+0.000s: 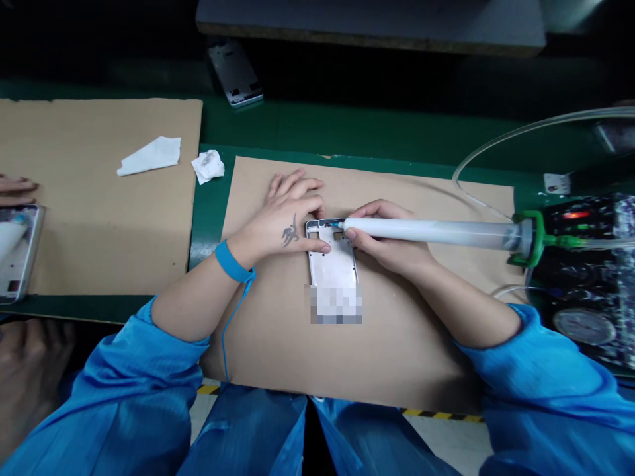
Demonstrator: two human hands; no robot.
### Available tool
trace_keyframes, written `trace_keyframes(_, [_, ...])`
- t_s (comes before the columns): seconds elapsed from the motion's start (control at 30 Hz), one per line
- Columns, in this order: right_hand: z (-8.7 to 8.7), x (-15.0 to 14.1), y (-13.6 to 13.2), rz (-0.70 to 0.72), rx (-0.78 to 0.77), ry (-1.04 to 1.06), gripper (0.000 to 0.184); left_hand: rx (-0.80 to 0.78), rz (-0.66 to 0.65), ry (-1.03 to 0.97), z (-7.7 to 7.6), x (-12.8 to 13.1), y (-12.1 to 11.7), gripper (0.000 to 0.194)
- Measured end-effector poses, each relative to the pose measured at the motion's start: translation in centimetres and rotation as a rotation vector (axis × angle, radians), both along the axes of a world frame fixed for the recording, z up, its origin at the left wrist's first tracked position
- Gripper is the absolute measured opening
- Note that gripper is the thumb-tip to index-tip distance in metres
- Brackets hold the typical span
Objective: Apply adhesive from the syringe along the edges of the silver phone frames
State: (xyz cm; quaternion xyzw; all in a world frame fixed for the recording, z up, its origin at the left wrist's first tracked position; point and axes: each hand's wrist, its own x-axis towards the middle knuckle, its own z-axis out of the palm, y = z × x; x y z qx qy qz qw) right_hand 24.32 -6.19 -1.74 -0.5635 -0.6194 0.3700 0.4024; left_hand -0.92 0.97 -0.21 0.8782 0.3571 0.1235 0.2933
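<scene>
A silvery phone frame (333,266) lies on a sheet of cardboard in front of me, its lower end blurred out by a pixel patch. My left hand (292,215) grips its upper left edge, thumb across the face and index finger bent at the top. In my right hand (391,241) is a long white dispensing syringe (436,231), held almost level near its front end. Its small blue tip meets the top of the frame, or hovers just over it; I cannot tell which. A green cap (528,238) closes the syringe's back end.
A clear air hose (489,142) arcs to a dispenser box with a gauge (585,326) at right. Another phone frame (235,73) lies at the back. White tissues (151,157) sit at left. Another person's hand (14,190) and phone frame (30,254) are at far left.
</scene>
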Motion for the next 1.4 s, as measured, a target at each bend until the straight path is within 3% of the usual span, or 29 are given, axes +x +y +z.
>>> trace_keyframes(0.83, [-0.71,-0.02,0.15,-0.005,-0.028,0.048,0.031,-0.001,0.001,0.009,0.07,0.13,-0.02,0.067])
trace_keyframes(1.13, [-0.42,-0.23,0.25,0.032,0.052,0.009,0.028,0.007,-0.011,0.012,-0.01,0.09,0.04,0.070])
trace_keyframes(1.4, [-0.25,-0.26,0.21,-0.004,-0.032,0.014,0.031,0.000,0.003,0.018,0.23,0.12,-0.09,0.066])
